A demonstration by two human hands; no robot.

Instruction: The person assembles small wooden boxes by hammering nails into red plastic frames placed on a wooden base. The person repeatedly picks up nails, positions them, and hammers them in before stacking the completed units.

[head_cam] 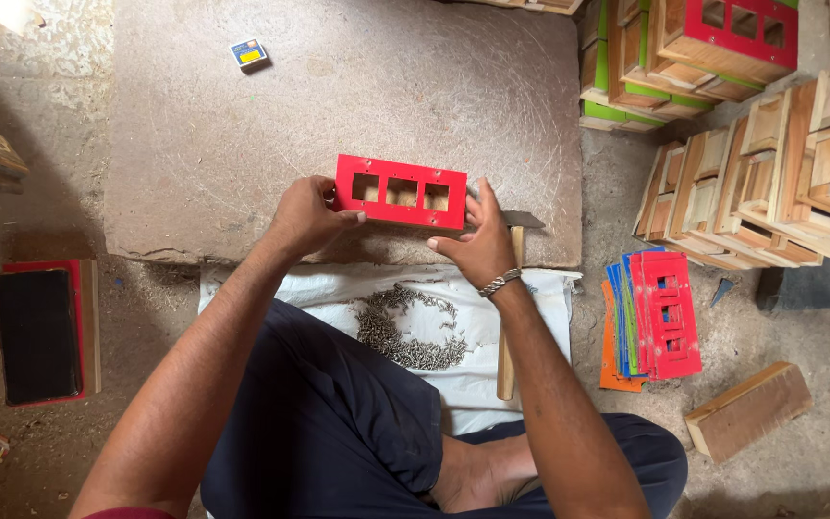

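Dark blue trousered legs crossed low, pile of small metal screws (407,327) on white cloth (473,380).
Both hands, left (307,216) and right (480,240), clamped on ends of red three-windowed wooden box (401,191), resting on grey stone slab worktop (338,96).

Red panel (400,191) sat between left hand (306,216) and right hand (480,240); grey screws (405,327) on white cloth (540,298) below them; red, blue, orange plates (653,322) beside right hand.

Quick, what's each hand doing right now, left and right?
Left hand: closed on the left end of the red-faced wooden box.
Right hand: gripping the right end of the same box.
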